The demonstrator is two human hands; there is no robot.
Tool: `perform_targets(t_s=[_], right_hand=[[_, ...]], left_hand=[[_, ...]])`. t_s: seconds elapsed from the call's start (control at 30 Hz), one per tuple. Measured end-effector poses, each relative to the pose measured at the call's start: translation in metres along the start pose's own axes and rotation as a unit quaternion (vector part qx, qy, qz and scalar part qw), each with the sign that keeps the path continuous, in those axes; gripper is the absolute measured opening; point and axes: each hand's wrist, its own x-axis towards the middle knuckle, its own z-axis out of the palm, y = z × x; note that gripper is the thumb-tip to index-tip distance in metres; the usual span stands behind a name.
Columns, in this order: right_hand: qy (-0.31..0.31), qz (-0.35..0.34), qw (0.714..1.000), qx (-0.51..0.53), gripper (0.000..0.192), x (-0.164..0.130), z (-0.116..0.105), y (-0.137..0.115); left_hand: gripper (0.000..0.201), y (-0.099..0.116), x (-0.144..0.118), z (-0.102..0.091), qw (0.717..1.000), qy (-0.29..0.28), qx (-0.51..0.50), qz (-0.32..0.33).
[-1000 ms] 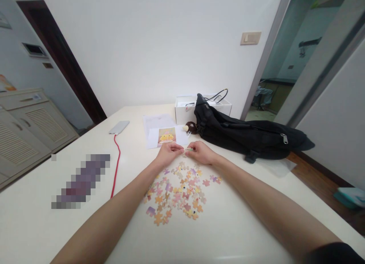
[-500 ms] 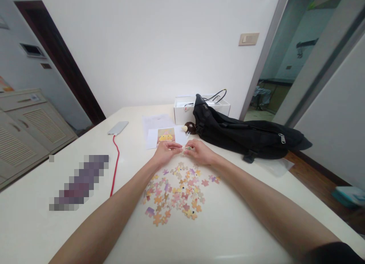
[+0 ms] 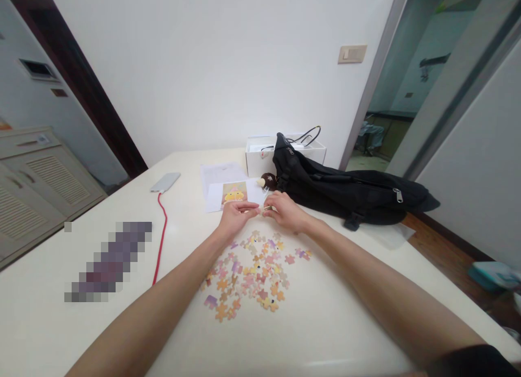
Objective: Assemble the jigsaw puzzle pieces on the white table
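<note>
Both hands met at twelve o'clock of the loose puzzle pieces point(image 3: 248, 271). The left hand point(image 3: 235, 216) and right hand point(image 3: 287, 211) each pinched a small piece point(image 3: 262, 209), fingertips nearly touching above the counter point(image 3: 325, 323). The step looked like fitting two pieces together; next that would call for lining up tab and notch. The pieces were tiny, pastel pink, yellow and purple, details too small to read.
</note>
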Motion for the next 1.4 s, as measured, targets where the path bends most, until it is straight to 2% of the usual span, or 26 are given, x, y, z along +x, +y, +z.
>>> perform_targets(t_s=[0.1,0.13,0.2,0.3,0.33,0.43,0.5,0.57,0.63,0.67,0.73,0.8,0.87,0.97,1.17,1.27,1.4], right_hand=[[-0.013,0.010,0.998,0.061,0.010,-0.002,-0.004,0.001],[-0.024,0.016,0.995,0.091,0.012,-0.003,-0.006,0.002],[-0.039,0.024,0.991,0.125,0.015,-0.004,-0.008,0.001],[-0.015,0.017,0.996,0.083,0.012,-0.004,-0.011,-0.001],[-0.005,0.013,0.998,0.062,0.010,-0.004,-0.012,-0.002],[-0.001,0.017,0.999,0.049,0.010,-0.005,-0.015,-0.003],[-0.024,0.027,0.996,0.076,0.014,-0.007,-0.017,-0.004],[-0.041,0.024,0.995,0.091,0.016,-0.007,-0.020,-0.005],[-0.032,0.006,0.997,0.073,0.015,-0.008,-0.022,-0.006],[-0.020,-0.004,0.998,0.051,0.013,-0.008,-0.022,-0.007],[0.008,-0.018,1.000,0.012,0.012,-0.009,-0.021,-0.009],[0.022,-0.020,0.999,0.020,0.013,-0.009,-0.021,-0.010],[0.005,-0.017,0.997,0.075,0.014,-0.010,-0.022,-0.010],[-0.041,-0.005,0.991,0.126,0.015,-0.012,-0.022,-0.008],[0.009,-0.024,0.998,0.059,0.009,-0.011,-0.019,-0.011],[-0.007,-0.040,0.998,0.057,0.008,-0.011,-0.020,-0.013],[-0.038,-0.047,0.995,0.077,0.008,-0.012,-0.024,-0.012]], left_hand=[[0.012,0.008,-0.005,0.000,0.988,0.046,0.113,0.097],[0.011,0.009,-0.006,0.001,0.986,0.053,0.116,0.103],[0.012,0.011,-0.006,0.002,0.995,0.046,0.058,0.061],[0.016,0.013,-0.006,0.004,0.999,0.032,-0.030,-0.015],[0.016,0.014,-0.006,0.005,0.999,0.040,-0.015,-0.008],[0.010,0.019,-0.009,0.005,0.990,0.081,0.084,0.075],[0.009,0.021,-0.010,0.005,0.991,0.078,0.069,0.089],[0.015,0.021,-0.010,0.006,0.998,0.051,-0.021,0.042],[0.021,0.021,-0.010,0.008,0.995,0.033,-0.090,-0.012],[0.022,0.022,-0.010,0.009,0.995,0.038,-0.095,-0.022],[0.019,0.023,-0.011,0.010,0.996,0.066,-0.060,-0.001],[0.021,0.024,-0.011,0.010,0.996,0.073,-0.051,0.006],[0.033,0.023,-0.011,0.009,0.991,0.039,-0.118,-0.043],[0.051,0.020,-0.008,0.008,0.964,-0.014,-0.231,-0.129],[0.052,0.018,-0.004,0.001,0.966,-0.035,-0.226,-0.120],[0.050,0.015,-0.002,-0.001,0.949,-0.069,-0.271,-0.144],[0.042,0.013,-0.002,-0.001,0.940,-0.082,-0.290,-0.159]])
